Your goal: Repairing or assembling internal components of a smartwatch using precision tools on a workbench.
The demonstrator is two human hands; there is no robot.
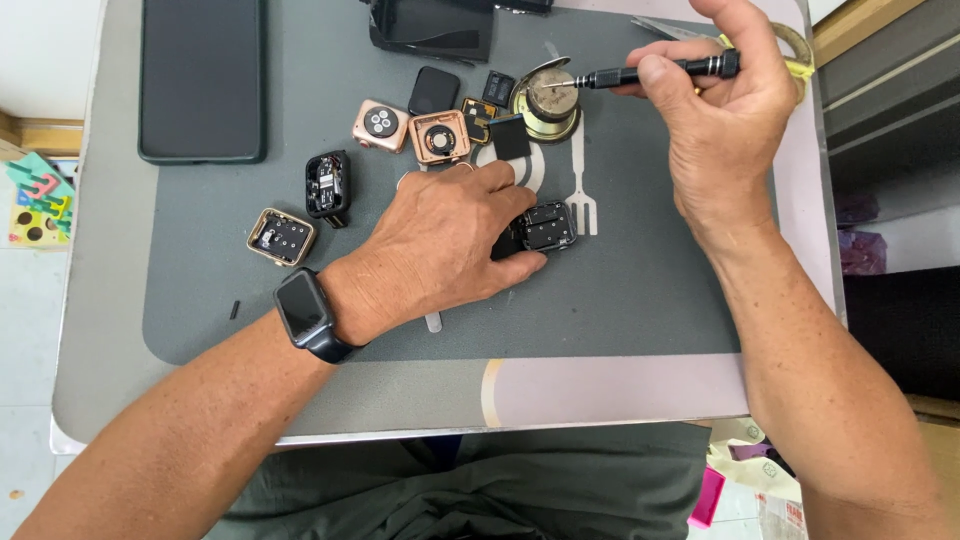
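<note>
Screwdriver (660, 70) gripped in right hand (720, 120), tip at round magnet (548, 100); left hand (450, 245) pins black watch case (545, 225), grip probably closed.

black watch case (545, 226) half hidden under left hand (450, 245), dark device (435, 25) cut off at top edge

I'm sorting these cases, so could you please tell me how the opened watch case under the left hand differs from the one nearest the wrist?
The black case is dark and pinned under the left hand, partly hidden; the gold-rimmed case lies untouched and in full view on the grey mat. Both are squarish, open, and show their insides.
</note>
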